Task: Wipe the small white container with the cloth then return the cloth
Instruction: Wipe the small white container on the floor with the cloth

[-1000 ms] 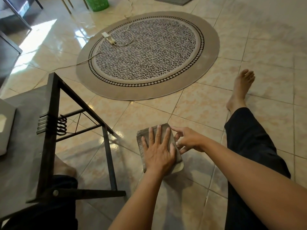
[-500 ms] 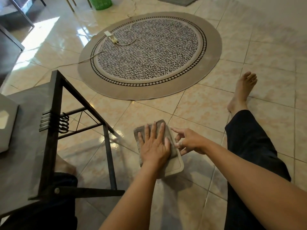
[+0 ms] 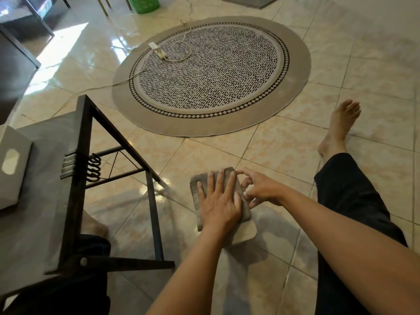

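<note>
**A:** Your small white container (image 3: 246, 231) lies flat on the floor (image 3: 284, 155), just right of the black bench (image 3: 75, 201) leg. Only its near corner shows; the grey cloth (image 3: 200, 189) covers the rest.

**B:** And my hands?

**A:** Your left hand (image 3: 219, 202) is spread flat, palm down, pressing the cloth onto the container; it grips nothing. Your right hand (image 3: 261, 190) sits at the container's right edge, fingers curled loosely against it. Whether they actually pinch the rim, I cannot tell.

**B:** What could go wrong?

**A:** The tiles look glossy. If your right hand lets up while you push, I would expect the container to skate away from the bench. The folded cloth could also slide off and leave that exposed corner unwiped. You likely still have the sides to do before returning the cloth.

**B:** Anything inside it?

**A:** It looks closed and flat; its contents are hidden. On the bench, at its far left, a white box (image 3: 11, 169) has an oval opening, but nothing shows through. Well beyond the bench, past the round rug (image 3: 295, 71), a green basket (image 3: 143, 4) is cut off at the frame edge, so its contents are unreadable.
</note>
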